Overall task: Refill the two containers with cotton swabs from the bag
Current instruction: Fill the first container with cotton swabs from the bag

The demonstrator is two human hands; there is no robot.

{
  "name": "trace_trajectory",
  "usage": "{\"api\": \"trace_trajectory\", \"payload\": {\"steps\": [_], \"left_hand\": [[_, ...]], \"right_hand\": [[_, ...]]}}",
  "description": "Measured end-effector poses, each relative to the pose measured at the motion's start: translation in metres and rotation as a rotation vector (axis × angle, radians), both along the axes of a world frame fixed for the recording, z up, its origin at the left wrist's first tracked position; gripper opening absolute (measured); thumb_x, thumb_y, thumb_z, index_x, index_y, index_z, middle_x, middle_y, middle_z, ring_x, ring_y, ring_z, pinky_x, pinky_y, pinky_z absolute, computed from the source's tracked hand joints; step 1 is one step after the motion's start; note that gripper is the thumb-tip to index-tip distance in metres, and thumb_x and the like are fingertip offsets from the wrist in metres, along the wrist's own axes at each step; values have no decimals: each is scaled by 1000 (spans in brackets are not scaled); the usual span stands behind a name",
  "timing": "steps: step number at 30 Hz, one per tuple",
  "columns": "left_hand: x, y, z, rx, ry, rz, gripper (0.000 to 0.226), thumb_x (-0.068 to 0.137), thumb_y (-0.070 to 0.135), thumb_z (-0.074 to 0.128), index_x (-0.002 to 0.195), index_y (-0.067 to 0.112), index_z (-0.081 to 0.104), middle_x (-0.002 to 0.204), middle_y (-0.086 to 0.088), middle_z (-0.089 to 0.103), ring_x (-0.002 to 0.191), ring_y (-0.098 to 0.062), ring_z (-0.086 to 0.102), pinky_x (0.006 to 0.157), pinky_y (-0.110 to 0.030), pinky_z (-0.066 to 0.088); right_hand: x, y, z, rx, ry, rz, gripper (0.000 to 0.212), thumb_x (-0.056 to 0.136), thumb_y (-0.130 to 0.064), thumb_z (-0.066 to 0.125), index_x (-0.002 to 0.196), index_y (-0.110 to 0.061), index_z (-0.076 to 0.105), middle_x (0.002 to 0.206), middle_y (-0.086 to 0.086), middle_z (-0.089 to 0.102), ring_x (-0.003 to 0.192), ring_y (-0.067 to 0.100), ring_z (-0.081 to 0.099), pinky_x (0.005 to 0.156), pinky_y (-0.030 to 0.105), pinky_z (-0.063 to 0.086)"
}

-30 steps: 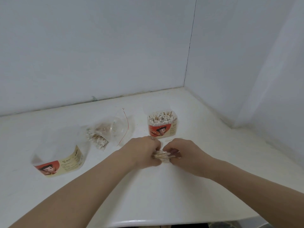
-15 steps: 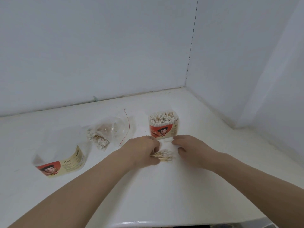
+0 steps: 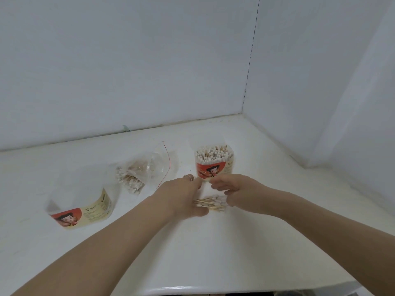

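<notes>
A loose bundle of cotton swabs [image 3: 210,203] lies on the white counter between my hands. My left hand [image 3: 183,195] grips its left end with curled fingers. Over the bundle's right end, the fingers of my right hand [image 3: 234,191] curl down onto the cotton tips. Just behind my hands stands the right container [image 3: 214,165], upright, open and packed with swabs. The left container [image 3: 82,207] is clear with a red and yellow label; it sits tilted at the left and no swabs show inside. Between the containers lies the clear bag [image 3: 147,170], holding several swabs.
The counter [image 3: 213,253] sits in a corner, with white walls behind and to the right. Its rounded front edge runs along the bottom of the view. A red seal strip marks the bag's open mouth, which faces the right container.
My right hand let go of the bundle half a second ago and lay flat. It has now come back down over the bundle's right end. My left hand stayed on the swabs.
</notes>
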State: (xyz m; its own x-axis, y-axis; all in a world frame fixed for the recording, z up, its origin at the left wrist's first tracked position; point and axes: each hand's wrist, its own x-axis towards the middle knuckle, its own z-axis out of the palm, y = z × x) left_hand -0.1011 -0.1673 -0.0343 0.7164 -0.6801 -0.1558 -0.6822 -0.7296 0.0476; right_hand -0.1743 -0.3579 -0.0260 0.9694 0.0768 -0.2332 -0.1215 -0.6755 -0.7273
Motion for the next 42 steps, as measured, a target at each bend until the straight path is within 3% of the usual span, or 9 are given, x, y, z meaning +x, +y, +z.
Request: {"api": "trace_trajectory", "payload": {"steps": [4, 7, 14, 18, 22, 29, 32, 42], "left_hand": [[-2, 0, 3, 99, -7, 3, 62, 88, 64, 57, 134, 25, 42, 116, -4, 53, 97, -27, 61, 82, -37, 51], [-2, -5, 3, 46, 129, -27, 49, 91, 50, 61, 128, 22, 45, 113, -6, 50, 100, -30, 60, 85, -39, 50], [5, -10, -7, -94, 217, -53, 46, 89, 41, 68, 125, 22, 46, 113, -3, 44, 99, -28, 57, 84, -35, 48], [7, -12, -14, -133, 225, -77, 46, 88, 39, 68, 124, 22, 46, 117, -5, 43, 100, -29, 57, 87, -38, 50], [9, -15, -14, -105, 192, -137, 37, 92, 38, 64, 118, 18, 46, 120, -9, 46, 104, -31, 57, 88, -39, 49], [-1, -27, -3, 245, -146, -313, 37, 106, 35, 38, 123, 4, 48, 117, -13, 55, 91, -33, 63, 67, -36, 41], [1, -29, -2, 280, -134, -287, 26, 103, 27, 42, 113, 5, 52, 109, -13, 61, 79, -31, 56, 66, -35, 39], [-2, -30, -1, 343, -240, -320, 29, 103, 27, 38, 116, 5, 52, 107, -10, 62, 89, -33, 65, 65, -34, 36]], "right_hand": [[-11, -3, 11, -396, 31, 103, 77, 88, -29, 62, 155, -29, 25, 151, -6, 37, 140, 14, 33, 112, 30, 33], [-13, 5, 8, -547, 76, 140, 85, 86, -41, 63, 156, -28, 18, 143, -3, 33, 134, 17, 29, 110, 37, 37], [-1, 18, -1, -368, 69, 92, 73, 81, -27, 69, 145, -26, 34, 124, -1, 39, 106, 15, 49, 84, 28, 49], [1, 15, -3, -228, 20, 65, 65, 75, -12, 72, 132, -26, 45, 113, -2, 46, 91, 11, 53, 67, 20, 44], [0, 11, -7, -163, 29, 20, 79, 73, -8, 73, 143, -21, 39, 111, -2, 51, 94, 13, 57, 72, 24, 51], [3, 5, -13, -56, 38, -49, 68, 74, -1, 69, 135, -19, 47, 100, -7, 57, 88, 12, 57, 77, 26, 51], [3, 5, -14, -39, 26, -51, 66, 74, -2, 70, 133, -22, 48, 104, -10, 55, 89, 9, 56, 78, 25, 51], [-2, -3, -12, 94, 44, -31, 74, 73, 1, 66, 138, -27, 48, 123, -5, 56, 111, 15, 57, 92, 30, 53]]}}
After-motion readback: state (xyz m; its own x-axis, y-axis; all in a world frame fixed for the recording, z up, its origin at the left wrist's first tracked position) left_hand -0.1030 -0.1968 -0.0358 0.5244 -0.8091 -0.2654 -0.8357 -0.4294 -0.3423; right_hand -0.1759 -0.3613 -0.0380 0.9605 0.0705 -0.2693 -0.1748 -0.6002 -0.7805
